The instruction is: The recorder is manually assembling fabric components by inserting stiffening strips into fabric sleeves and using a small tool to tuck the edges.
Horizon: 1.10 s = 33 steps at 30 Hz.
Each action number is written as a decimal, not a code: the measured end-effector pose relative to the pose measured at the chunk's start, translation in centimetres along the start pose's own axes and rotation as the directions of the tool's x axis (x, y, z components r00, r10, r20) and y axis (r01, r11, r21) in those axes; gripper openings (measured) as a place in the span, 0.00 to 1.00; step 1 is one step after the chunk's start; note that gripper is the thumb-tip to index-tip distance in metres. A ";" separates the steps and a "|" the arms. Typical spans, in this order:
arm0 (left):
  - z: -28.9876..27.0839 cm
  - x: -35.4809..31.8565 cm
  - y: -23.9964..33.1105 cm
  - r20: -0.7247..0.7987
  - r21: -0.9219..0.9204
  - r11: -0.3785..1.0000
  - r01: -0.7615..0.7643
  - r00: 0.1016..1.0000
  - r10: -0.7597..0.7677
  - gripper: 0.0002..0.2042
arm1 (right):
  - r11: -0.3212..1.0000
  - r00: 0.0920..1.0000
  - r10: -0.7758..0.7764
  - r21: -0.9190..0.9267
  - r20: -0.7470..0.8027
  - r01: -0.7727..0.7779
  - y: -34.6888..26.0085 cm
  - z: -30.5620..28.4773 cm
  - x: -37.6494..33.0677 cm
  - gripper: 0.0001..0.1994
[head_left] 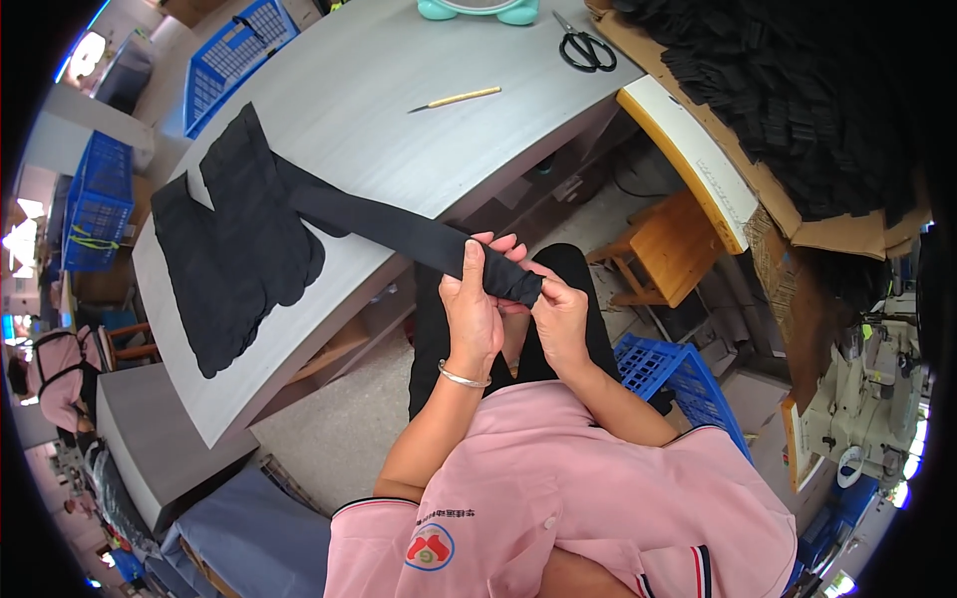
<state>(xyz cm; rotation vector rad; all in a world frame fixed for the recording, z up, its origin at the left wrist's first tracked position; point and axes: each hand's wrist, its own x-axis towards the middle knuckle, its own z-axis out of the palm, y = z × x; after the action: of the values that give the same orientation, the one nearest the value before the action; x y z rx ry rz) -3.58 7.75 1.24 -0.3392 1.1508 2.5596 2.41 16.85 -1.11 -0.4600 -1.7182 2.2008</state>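
Note:
A long black fabric strip (pixel 404 224) runs from the table to my lap, where both hands grip its near end. My left hand (pixel 473 311) is closed around the strip, thumb on top and fingers beneath. Beside it, my right hand (pixel 560 317) pinches the bunched tip of the cloth. The far end of the strip lies against black fabric pieces (pixel 224 254) with curved edges, spread on the left part of the grey table (pixel 364 120). What is inside the bunched end is hidden.
On the table are a thin pointed tool with a tan handle (pixel 459 99) and black-handled scissors (pixel 586 50). A cardboard box (pixel 847 237) of black pieces stands at the right, near a wooden stool (pixel 673 249) and a sewing machine (pixel 867 389). Blue baskets (pixel 100 204) stand left.

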 end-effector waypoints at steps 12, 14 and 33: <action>1.6 0.9 4.9 -0.024 -0.138 0.982 -0.130 0.992 0.128 0.22 | 0.930 0.941 0.283 0.186 0.188 -0.317 -3.8 0.3 2.4 0.10; 2.1 1.3 7.0 0.018 -0.136 0.959 -0.248 0.967 0.252 0.24 | 0.955 0.959 0.200 0.178 0.201 -0.236 -5.5 0.8 2.4 0.10; -1.7 2.1 9.3 -0.027 0.049 0.926 -0.374 0.927 0.375 0.18 | 0.990 0.987 -0.016 -0.134 0.163 0.038 -6.3 -2.0 4.1 0.14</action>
<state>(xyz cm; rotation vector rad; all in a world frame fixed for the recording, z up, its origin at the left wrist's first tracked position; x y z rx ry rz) -8.87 1.08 5.76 -0.1670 1.3990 2.8560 -0.12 21.83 4.26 -0.2946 -1.9562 2.1625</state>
